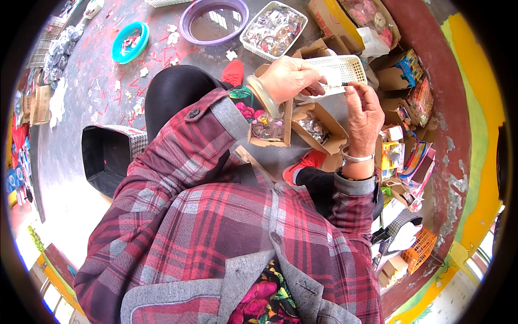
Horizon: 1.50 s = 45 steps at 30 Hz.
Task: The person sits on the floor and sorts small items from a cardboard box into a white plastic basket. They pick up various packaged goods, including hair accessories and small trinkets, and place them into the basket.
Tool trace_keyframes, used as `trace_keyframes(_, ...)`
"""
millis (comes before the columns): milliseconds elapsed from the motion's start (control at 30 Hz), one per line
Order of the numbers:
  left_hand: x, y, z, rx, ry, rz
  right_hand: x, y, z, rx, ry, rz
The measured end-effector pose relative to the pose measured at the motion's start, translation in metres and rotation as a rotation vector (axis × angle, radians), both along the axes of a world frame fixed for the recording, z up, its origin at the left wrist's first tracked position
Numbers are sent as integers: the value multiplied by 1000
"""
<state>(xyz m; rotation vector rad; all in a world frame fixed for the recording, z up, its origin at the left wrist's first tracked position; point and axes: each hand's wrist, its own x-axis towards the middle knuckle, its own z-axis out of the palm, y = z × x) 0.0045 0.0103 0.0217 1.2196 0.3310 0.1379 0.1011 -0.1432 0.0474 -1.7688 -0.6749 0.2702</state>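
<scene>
My left hand (288,80), a pale bangle at its wrist, is closed, its fingers pinched beside a white plastic basket (360,66); what they hold, if anything, is too small to name. To the right, my right hand (365,110) is raised with thumb and forefinger pinched on a small black piece (344,84), whose kind I cannot make out. The two hands are a short way apart, in front of the basket. Below them stand an open cardboard box (276,143) of small packed items and a second tilted cardboard box (335,141) with clear-wrapped pieces.
A white basket (244,39) of small parts, a purple basin (183,27) and a turquoise basin (114,49) stand ahead. A black fabric bin (97,156) lies at left. Boxes and an orange crate (420,252) line the right wall. Red scraps litter the floor.
</scene>
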Motion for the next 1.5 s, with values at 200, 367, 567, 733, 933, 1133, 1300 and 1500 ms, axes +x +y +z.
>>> trace_keyframes(200,0,-1,-1,-1,-43,-23,-13,5,-6,-81,-47,36)
trace_keyframes(367,-2,0,3,0,-25,-26,-3,0,-10,-36,-72,39)
trace_keyframes(567,-1,-1,1,6,-49,-26,-15,6,0,-80,-34,18)
trace_keyframes(733,-1,-2,2,7,-23,-43,-10,0,-5,-80,-27,18)
trace_keyframes(933,-2,-2,3,-18,-67,-46,-10,5,6,-88,-20,55)
trace_keyframes(1133,-3,-4,6,40,-44,-67,-10,-1,1,-77,70,119)
trace_keyframes(1300,-1,-1,4,10,-37,-102,1,-5,6,-188,-149,253)
trace_keyframes(1500,-3,-2,13,29,11,-140,6,-13,18,-252,-183,331)
